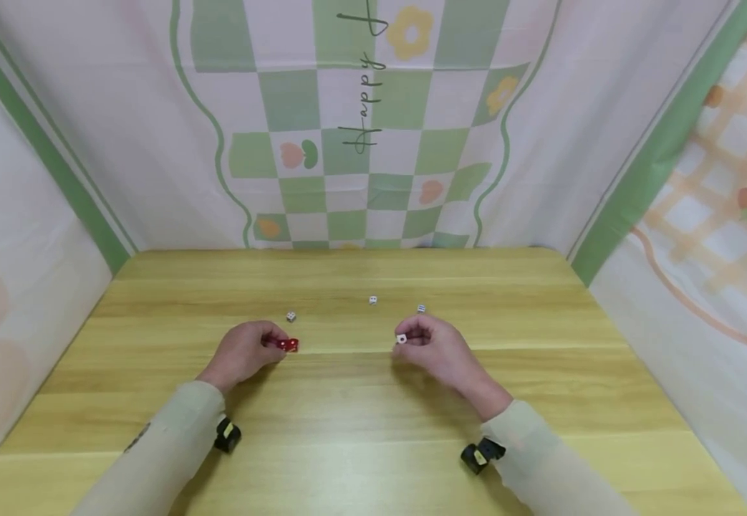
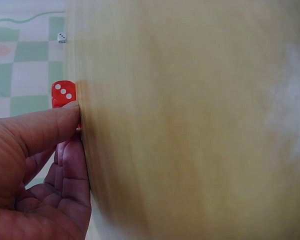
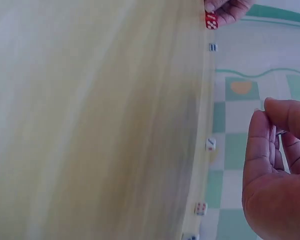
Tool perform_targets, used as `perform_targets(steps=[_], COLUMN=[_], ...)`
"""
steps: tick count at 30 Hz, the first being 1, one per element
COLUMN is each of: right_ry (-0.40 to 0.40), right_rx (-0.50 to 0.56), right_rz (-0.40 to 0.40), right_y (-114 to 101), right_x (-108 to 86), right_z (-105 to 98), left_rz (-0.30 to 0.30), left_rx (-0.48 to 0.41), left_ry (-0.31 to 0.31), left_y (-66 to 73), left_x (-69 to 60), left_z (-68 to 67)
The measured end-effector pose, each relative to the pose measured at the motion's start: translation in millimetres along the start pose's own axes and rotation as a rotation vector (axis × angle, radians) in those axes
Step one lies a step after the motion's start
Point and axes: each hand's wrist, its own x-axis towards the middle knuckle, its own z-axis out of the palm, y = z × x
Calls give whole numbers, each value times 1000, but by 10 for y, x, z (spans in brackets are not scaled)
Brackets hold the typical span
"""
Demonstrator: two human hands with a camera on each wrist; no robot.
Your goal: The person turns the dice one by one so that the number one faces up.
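At left hand, red dice; at right hand, a white die

Left fingers pinch the red dice, two side by side by the look of them. Right fingers pinch the white die between thumb and fingertip, raised off the table. Close beyond the red dice sits the left loose die, apart from them; the middle loose die lies farther back, between the hands; the right loose die is just past the right fingers. All three white, spread out.

Progress, as judged: both grasps made, neither hand's dice let go yet. Loose dice untouched and not grouped; no stack or tight row formed.

Hard to make out: a fourth loose die is cut off at the bottom of the right wrist view; probably behind the right hand in the head view. Gripped white die doesn't show in the right wrist view, likely behind the fingers. Red dice partly covered by left thumb; can't tell if they touch the table. Most pips too small to read in the head view.
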Motion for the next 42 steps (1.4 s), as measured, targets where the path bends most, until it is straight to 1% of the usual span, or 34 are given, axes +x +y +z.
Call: perform_targets(steps=[4,7,17,24,28,32,35,38,42], right_ry=[24,50,115,117,108,72,39,8,-21], right_rx=[-15,-49,-282,-350,-382,-403,-387,-365,-365], right_rz=[11,24,52,83,104,150,195,222,223], right_y=[10,39,139,228,276,321,354,390,438], right_x=[-17,-35,-48,-57,-39,-9,4,1,-10], right_z=[-124,-221,-580,-812,-923,-996,-1017,-1016,-996], left_rz=[-6,-5,-8,3,11,7,-3,-4,0], left_rx=[-1,-3,-10,-11,-10,-11,-6,3,5], left_ry=[-6,-8,-10,-10,-7,-8,-6,-6,-6], left_y=[16,22,18,31,24,11,8,5,12], left_x=[-8,-17,-12,-4,11,9,-3,-14,-24], left_z=[-7,-3,9,6,10,5,-3,-10,-15])
